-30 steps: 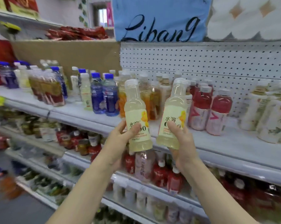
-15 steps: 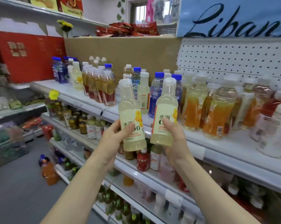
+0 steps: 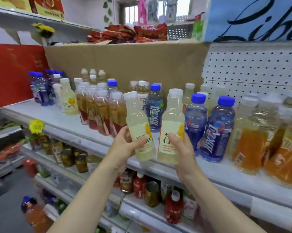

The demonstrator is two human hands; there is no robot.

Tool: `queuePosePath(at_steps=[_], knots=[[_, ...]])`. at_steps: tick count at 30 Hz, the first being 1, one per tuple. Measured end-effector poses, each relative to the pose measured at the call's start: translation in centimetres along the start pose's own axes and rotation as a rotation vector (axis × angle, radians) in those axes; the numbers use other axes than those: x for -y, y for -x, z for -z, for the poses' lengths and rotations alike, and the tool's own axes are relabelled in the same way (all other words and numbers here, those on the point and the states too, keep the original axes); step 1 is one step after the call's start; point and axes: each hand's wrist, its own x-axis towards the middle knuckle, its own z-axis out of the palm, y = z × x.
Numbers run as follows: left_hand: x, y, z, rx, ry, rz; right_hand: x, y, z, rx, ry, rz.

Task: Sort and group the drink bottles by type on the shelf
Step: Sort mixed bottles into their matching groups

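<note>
Nearest the camera: two bare forearms reached up from the bottom edge. Left hand (image 3: 125,145) had its grip closed round the lower label of a pale yellow bottle (image 3: 139,125), thumb across the front, bottle leaning slightly left. Right hand (image 3: 183,147) likewise wrapped shut round a second pale yellow bottle (image 3: 173,126) of the same type, near upright. Both bottles were held off the shelf (image 3: 61,121), side by side and almost touching at the base, in front of its front edge.

Just behind the hands: three blue-capped bottles (image 3: 217,130) stood at centre and centre-right. To the right, orange drink bottles (image 3: 252,140) formed their own cluster. To the left, a block of amber-and-red bottles (image 3: 99,111) stood tightly packed.

Further left on the shelf: one matching pale yellow bottle (image 3: 68,98) stood beside the amber block, and beyond it a set of dark blue bottles (image 3: 41,89) at the far end. At the back, against the cardboard box (image 3: 125,64), more pale-capped bottles stood, type unclear.

Judgement on progress: partly done. Amber and orange types looked grouped. Blue bottles remained split between far left and centre. The pale yellow type was also scattered: one at left, two in hand, perhaps others at the back. Likely remaining step: set both held bottles next to the matching one at left, where bare shelf showed in front of it.
</note>
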Motion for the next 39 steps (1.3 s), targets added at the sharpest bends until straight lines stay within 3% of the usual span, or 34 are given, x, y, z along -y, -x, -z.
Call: queuePosePath(at_steps=[9, 17, 27, 33, 39], knots=[[2.6, -8.7, 0.0, 0.324, -0.181, -0.049, -1.4, -0.9, 2.6, -0.248, 0.132, 0.165], [2.8, -12.4, 1.2, 0.55, -0.278, -0.047, -2.3, -0.7, 0.0, -0.503, 0.208, 0.283], [3.9, -14.4, -1.0, 0.491, -0.364, -0.128, -1.4, 0.9, -1.0, -0.709, 0.388, 0.312], [-1.3, -14.8, -2.2, 0.103, -0.241, -0.555, -1.0, 1.2, -0.8, -0.706, 0.477, 0.287], [-5.5, -19.0, -5.8, 0.157, -0.326, -0.351, -1.1, 1.4, -0.9, -0.674, 0.499, 0.276]])
